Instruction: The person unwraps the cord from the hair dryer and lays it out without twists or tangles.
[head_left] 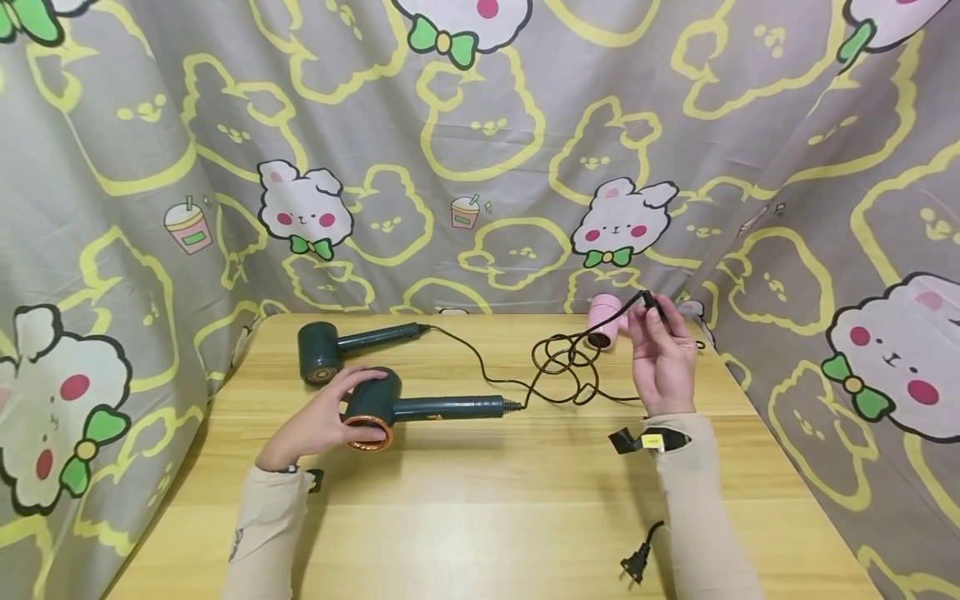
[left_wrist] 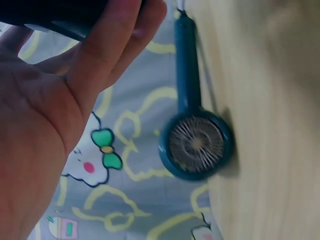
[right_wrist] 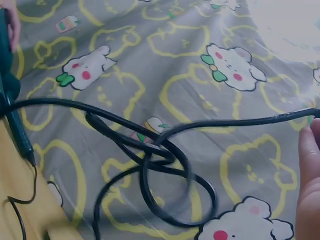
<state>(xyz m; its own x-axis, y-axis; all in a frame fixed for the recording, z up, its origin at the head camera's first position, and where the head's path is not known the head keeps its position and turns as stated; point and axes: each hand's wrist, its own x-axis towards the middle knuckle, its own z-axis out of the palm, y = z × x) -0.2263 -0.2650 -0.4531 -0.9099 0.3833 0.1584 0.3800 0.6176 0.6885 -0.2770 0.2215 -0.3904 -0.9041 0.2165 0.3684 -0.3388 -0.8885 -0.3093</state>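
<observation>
- The left hand (head_left: pixel 321 419) sits between nine and ten o'clock from the counter's middle, its grip curled round the barrel of a dark green hair dryer (head_left: pixel 448 407), thumb at the copper-coloured rim (head_left: pixel 360 447).
- That dryer's handle points to three o'clock, and a cord leaves its end.
- The right hand (head_left: pixel 666 367), raised at two o'clock, has its grip pinching a black end piece (head_left: pixel 650 298) of a black cord (right_wrist: pixel 240 123).
- The cord's loops gather between the two hands.
- A second green dryer (head_left: pixel 318 352) lies on the counter (head_left: pixel 465 517) near the held one, at its eleven o'clock, apart from the fingers.
- At one o'clock, by the far edge, is a pink dryer (head_left: pixel 603 311).
- At four o'clock a black two-pin plug (head_left: pixel 636 565) lies beside the right sleeve (head_left: pixel 701 508).
</observation>
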